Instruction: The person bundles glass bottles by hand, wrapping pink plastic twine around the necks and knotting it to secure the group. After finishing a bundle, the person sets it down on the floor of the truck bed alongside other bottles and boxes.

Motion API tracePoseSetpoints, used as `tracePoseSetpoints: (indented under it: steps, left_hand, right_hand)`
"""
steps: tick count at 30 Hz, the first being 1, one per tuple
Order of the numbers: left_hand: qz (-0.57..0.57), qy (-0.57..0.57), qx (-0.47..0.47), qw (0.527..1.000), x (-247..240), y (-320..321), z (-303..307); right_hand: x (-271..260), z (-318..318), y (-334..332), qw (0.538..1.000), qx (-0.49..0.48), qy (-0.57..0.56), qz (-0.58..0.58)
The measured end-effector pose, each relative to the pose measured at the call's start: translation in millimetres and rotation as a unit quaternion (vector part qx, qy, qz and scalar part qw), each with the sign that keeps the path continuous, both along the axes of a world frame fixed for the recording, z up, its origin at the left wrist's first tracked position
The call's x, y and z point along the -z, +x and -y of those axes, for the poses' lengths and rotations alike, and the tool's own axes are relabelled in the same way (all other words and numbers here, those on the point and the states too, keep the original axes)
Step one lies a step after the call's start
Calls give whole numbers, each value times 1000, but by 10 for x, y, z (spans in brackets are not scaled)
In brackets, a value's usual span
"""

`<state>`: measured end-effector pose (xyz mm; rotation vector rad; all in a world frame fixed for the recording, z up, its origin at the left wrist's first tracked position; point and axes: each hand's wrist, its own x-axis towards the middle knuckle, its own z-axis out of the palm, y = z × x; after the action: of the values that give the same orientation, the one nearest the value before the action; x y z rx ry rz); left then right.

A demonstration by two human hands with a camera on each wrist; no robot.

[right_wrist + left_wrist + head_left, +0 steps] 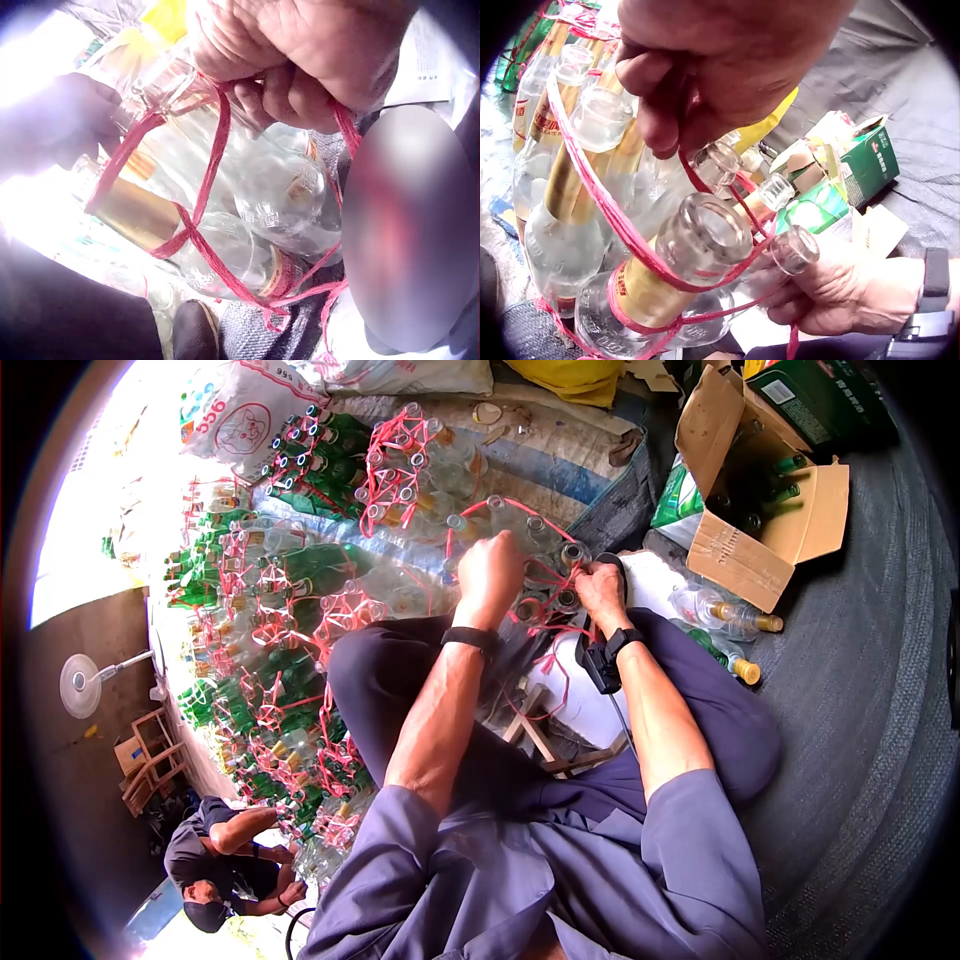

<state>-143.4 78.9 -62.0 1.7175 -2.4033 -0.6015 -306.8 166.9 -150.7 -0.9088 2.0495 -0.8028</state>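
Note:
Pink plastic string loops round the necks of a cluster of clear glass bottles, some with gold neck labels. Above the bottle mouths, my left hand pinches a strand of it, which runs taut downward from the fingers. My right hand grips a bottle at the near side of the cluster; its mouth shows beside the thumb. In the right wrist view, string runs out from under the curled right hand and crosses over the bottles. Part of the right fingers is hidden behind glass.
Many tied bundles of green and clear bottles stand to the left. An opened cardboard box holding green bottles is at the right, with loose bottles lying by it. Another person works at the lower left, near a white fan.

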Motion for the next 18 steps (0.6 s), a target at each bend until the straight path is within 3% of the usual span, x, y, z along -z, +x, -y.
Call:
tracePoseSetpoints:
  steps: [3,11,14,18]
  left_hand:
    - [-2,8,0,1000,102,36,2]
    - [-15,48,15,999,203,90,23]
    - [-41,49,17,998,214,139,9]
    - [-97,41,36,994,79,219,-115]
  right_hand:
    - [4,-55,-67,998,12,64,-15]
    - [142,-115,-108,997,59,8,-48]
    - [-105,-140,-158,990,71,116,-43]
    - [-49,-189,-212,989,69,120,-57]
